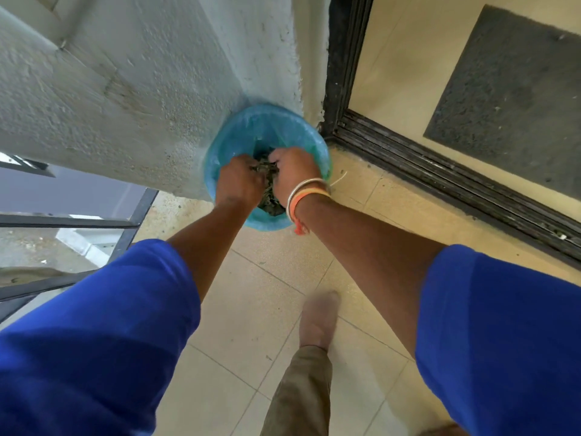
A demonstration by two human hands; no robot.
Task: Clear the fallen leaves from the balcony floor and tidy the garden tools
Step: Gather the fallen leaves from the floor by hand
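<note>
Railing of dark metal bars (125, 228) stands at the far left, beside a rough pale plastered wall (135, 83). No brand, label or writing can be read anywhere. Both arms, in rolled blue sleeves (94, 325), reach forward and down over the beige tiled floor (251, 309) into a round bin lined with a blue plastic bag (242, 133), which stands at the foot of the wall. The left hand (239, 182) and the right hand (292, 174) meet inside the bin, fingers curled closed around one clump of dark dried leaves (268, 196). The right wrist wears silver and orange bangles (306, 191). Further right runs a black door track (440, 180), with a dark grey doormat (509, 99) beyond it.
</note>
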